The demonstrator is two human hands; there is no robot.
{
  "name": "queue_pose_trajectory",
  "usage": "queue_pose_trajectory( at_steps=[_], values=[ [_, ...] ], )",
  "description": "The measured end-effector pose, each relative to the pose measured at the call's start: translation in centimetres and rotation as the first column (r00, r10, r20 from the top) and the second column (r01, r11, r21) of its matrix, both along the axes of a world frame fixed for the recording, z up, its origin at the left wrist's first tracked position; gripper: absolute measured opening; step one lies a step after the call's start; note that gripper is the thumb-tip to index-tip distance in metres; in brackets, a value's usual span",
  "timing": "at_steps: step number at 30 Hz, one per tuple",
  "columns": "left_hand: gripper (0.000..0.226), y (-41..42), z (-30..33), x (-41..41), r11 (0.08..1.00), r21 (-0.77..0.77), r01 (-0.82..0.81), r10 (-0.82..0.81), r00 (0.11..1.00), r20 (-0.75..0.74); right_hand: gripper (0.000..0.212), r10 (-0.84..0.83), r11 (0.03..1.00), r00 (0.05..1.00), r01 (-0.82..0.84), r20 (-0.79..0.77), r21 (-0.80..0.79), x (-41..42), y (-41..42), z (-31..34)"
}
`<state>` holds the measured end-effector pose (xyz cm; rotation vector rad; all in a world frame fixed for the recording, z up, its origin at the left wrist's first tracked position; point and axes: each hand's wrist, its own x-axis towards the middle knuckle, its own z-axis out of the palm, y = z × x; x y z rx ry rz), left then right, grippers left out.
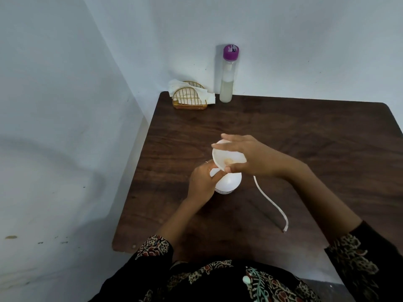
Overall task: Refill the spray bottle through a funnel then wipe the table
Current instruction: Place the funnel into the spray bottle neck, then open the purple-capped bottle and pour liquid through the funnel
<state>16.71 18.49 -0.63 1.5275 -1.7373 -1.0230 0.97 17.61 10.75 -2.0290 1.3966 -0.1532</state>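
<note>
On dark wood, right hand grips round white funnel.

My hands meet over the white bottle near the middle of the table, with the funnel on top and a white tube curving down to my right, so that tube lies across the near-right path. At the far left corner the gold napkin holder and the tall purple-capped bottle stand close together against the wall. The whole right side and the strip between them and my hands are bare wood.
</note>
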Motion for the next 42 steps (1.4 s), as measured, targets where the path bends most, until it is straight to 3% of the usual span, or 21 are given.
queue_pose_trajectory(
  at_steps=[3,10,14,18,21,25,29,31,34,42],
  values=[
    [0.027,-0.1,-0.1,0.1,1.000,0.013,0.007,-0.007,1.000,0.006,0.065,0.007,1.000,0.997,-0.007,-0.070,-0.009,0.3,-0.7,0.4],
    [0.042,0.0,0.0,0.2,0.999,0.039,0.005,-0.003,1.000,-0.031,0.069,-0.122,0.991,0.982,0.110,-0.147,-0.082,1.1,-0.4,0.7],
    [0.045,0.0,-0.4,0.3,0.997,0.064,0.032,-0.030,0.999,-0.031,0.077,-0.116,0.993,0.986,0.115,-0.119,-0.017,0.7,-0.2,0.6],
    [0.059,-0.1,-0.4,1.3,0.983,0.062,0.172,-0.167,0.983,-0.075,0.076,-0.203,0.979,0.979,0.203,0.019,0.001,-1.1,-0.2,0.7],
    [0.067,-0.5,-0.8,3.0,0.981,0.051,0.185,-0.182,0.981,-0.062,0.057,-0.377,0.923,0.912,0.385,0.162,-0.019,-3.5,-0.1,0.6],
    [0.053,-1.7,-1.2,5.0,0.998,0.067,0.017,-0.003,0.978,-0.208,0.030,-0.606,0.775,0.728,0.631,0.322,0.033,-7.2,-1.1,-1.7],
    [0.033,-5.3,-1.2,4.8,0.990,0.103,-0.097,0.116,0.973,-0.200,0.021,-0.715,0.681,0.617,0.722,0.328,0.125,-9.0,-3.7,-5.1],
    [0.026,-8.2,-1.1,3.7,0.991,0.116,-0.068,0.087,0.983,-0.164,0.023,-0.719,0.687,0.630,0.707,0.292,0.165,-9.3,-6.0,-6.6],
    [0.036,-13.5,-0.8,0.7,0.990,0.140,-0.021,0.039,0.991,-0.126,0.032,-0.682,0.728,0.680,0.666,0.269,0.161,-9.5,-11.4,-7.7],
    [0.066,-27.8,2.0,-7.9,0.994,0.061,0.093,-0.085,0.988,-0.133,0.072,-0.555,0.758,0.731,0.641,0.396,-0.122,-7.6,-27.0,-4.7]
  ],
)
